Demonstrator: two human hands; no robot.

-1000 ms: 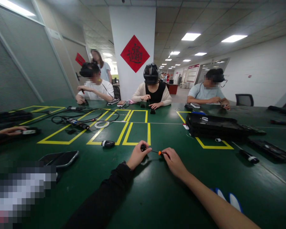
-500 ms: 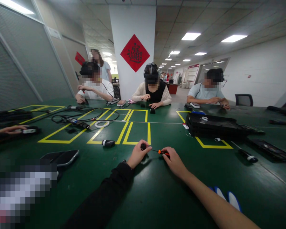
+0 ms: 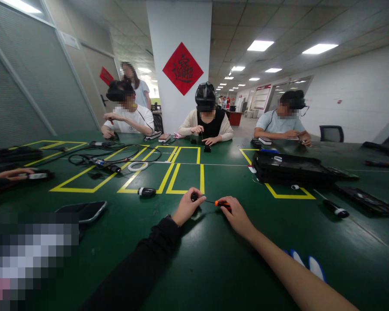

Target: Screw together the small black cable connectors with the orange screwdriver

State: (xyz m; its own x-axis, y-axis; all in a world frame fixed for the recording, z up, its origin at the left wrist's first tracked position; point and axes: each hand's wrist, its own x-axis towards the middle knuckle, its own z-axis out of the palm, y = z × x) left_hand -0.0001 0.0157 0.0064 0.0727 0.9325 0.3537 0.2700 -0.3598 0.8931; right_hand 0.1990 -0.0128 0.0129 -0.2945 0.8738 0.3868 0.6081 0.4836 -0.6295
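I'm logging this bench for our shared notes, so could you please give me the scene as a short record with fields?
left hand: the left hand pinches a small black part
right hand: the right hand holds an orange-and-black screwdriver, shaft towards the left hand
tip contact: cannot tell, fingers hide it
surface: green table with yellow tape outlines
right side: black trays
left side: tangled black cables
across: three seated people wearing headsets

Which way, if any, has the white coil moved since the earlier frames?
No, no visible move: the white coil overlaps the same stretch of yellow tape as before. The whole view shifted slightly.
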